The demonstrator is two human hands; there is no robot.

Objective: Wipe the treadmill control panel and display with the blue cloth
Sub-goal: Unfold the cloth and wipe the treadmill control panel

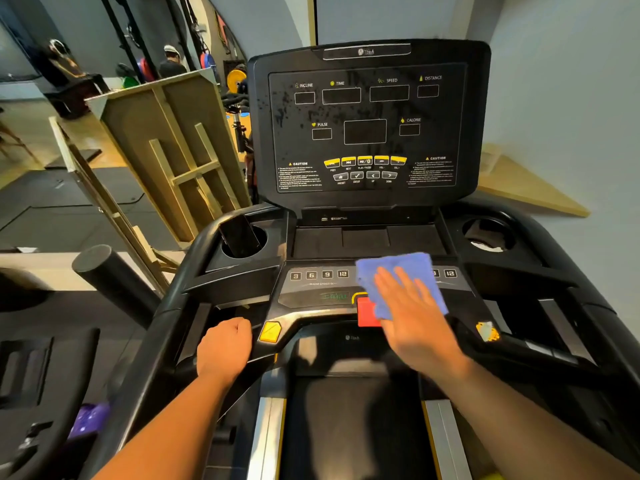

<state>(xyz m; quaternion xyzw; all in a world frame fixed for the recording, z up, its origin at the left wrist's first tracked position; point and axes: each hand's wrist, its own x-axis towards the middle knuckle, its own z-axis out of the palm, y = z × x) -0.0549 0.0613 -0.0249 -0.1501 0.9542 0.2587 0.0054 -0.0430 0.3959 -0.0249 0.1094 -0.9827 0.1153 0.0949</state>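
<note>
- Right hand [414, 315] spread flat, fingers wide, pressing the blue cloth [398, 278] onto the lower control panel [318, 289].
- Left hand [225, 348] curled into a closed grip around the black handrail [166, 317], no cloth in it.
- Cloth folded to a rough rectangle, soft and matte, covering part of the right row of number keys and overlapping the red stop button [367, 311] just under the right hand's thumb side.
- Between the two hands: glossy black panel face, a yellow button [270, 331] close to the left knuckles, white-framed keys marked 3, 6, 9, 12 beyond it.
- Above and beyond the right hand: upright display [367, 129], flat dark plastic with printed labels and empty readout windows; dull streaks and spots visible on its left part.
- Progress, as a judgement: lower panel in hand, left portion likely still to cover; display apparently not yet wiped, given the marks.
- Farther out: round cup holders either side, the left one holding a dark phone [239, 235].
</note>
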